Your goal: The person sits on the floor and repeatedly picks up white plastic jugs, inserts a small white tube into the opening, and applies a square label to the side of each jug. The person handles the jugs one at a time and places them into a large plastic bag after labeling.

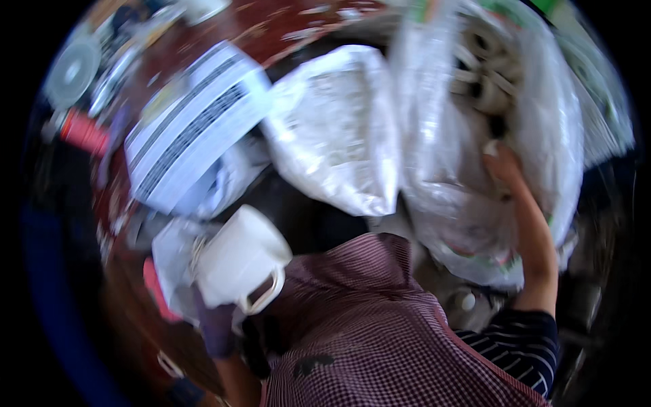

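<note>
A white mug (241, 254) is tilted on its side at the lower left, its handle pointing down and right. My left hand (217, 329), in a purple-grey covering, holds it from below; most of the fingers are behind the mug. On the right, my right hand (505, 166) reaches into a large clear plastic bag (434, 115). A small white spot shows at its fingertips, but blur hides the fingers' shape and any hold. Farther inside the bag lie several off-white, ring-shaped or tubular pieces (491, 95).
An open white sack (332, 129) stands in the middle. Left of it lies a white printed packet (196, 129). A red spool (85, 132) and a round translucent lid (73, 71) are at the far left on a worn red tabletop (285, 30). My checked apron (366, 325) fills the lower middle.
</note>
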Demonstrator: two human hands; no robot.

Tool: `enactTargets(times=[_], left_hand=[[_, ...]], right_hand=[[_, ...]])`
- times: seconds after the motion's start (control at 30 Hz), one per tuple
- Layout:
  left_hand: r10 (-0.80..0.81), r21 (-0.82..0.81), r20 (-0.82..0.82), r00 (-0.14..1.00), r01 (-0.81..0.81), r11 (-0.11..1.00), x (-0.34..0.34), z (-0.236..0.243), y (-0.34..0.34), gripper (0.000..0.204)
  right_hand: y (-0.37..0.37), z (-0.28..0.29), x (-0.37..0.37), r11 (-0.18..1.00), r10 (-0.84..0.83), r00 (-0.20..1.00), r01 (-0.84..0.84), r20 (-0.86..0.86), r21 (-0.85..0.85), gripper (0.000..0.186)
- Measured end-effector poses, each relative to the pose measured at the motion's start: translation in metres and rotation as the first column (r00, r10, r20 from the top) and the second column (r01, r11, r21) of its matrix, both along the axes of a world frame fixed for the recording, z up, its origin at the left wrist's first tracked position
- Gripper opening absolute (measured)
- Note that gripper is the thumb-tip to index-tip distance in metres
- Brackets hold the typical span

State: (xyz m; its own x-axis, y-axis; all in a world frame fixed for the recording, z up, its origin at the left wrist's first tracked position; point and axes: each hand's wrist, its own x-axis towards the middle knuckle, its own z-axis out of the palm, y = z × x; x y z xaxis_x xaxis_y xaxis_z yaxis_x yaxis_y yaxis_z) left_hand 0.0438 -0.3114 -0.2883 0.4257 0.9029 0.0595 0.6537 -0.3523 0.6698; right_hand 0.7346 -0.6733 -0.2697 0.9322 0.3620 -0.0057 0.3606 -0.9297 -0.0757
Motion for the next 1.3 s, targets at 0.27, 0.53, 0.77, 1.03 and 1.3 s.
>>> enactTargets(times=[0.27, 0.53, 0.77, 1.03, 1.3], left_hand=[[-0.042, -0.253, 0.607, 0.793, 0.244, 0.936, 0.095, 0.026, -0.067, 0.072], [-0.016, -0.255, 0.591, 0.806, 0.206, 0.945, 0.085, 0.05, -0.087, 0.075], [-0.021, -0.105, 0.498, 0.867, 0.084, 0.991, 0.083, 0.047, -0.099, 0.057], [0.315, -0.361, 0.771, 0.554, -0.027, 0.932, 0.096, 0.06, -0.092, 0.057], [-0.343, 0.551, 0.239, 0.908, 0.164, 0.818, 0.096, 0.113, -0.086, 0.094]], right_hand=[[0.178, 0.077, -0.199, 0.597, 0.544, 0.815, -0.208, -0.201, 0.775, 0.043], [0.246, 0.088, -0.324, -0.175, 0.928, 0.14, -0.656, 0.346, 0.734, 0.046], [0.221, 0.094, -0.335, -0.185, 0.895, 0.191, -0.665, 0.404, 0.724, 0.052], [0.224, 0.097, -0.333, 0.113, 0.878, 0.443, -0.559, 0.18, 0.822, 0.047], [0.289, 0.049, -0.298, 0.555, 0.811, 0.074, 0.218, -0.581, 0.803, 0.052]])
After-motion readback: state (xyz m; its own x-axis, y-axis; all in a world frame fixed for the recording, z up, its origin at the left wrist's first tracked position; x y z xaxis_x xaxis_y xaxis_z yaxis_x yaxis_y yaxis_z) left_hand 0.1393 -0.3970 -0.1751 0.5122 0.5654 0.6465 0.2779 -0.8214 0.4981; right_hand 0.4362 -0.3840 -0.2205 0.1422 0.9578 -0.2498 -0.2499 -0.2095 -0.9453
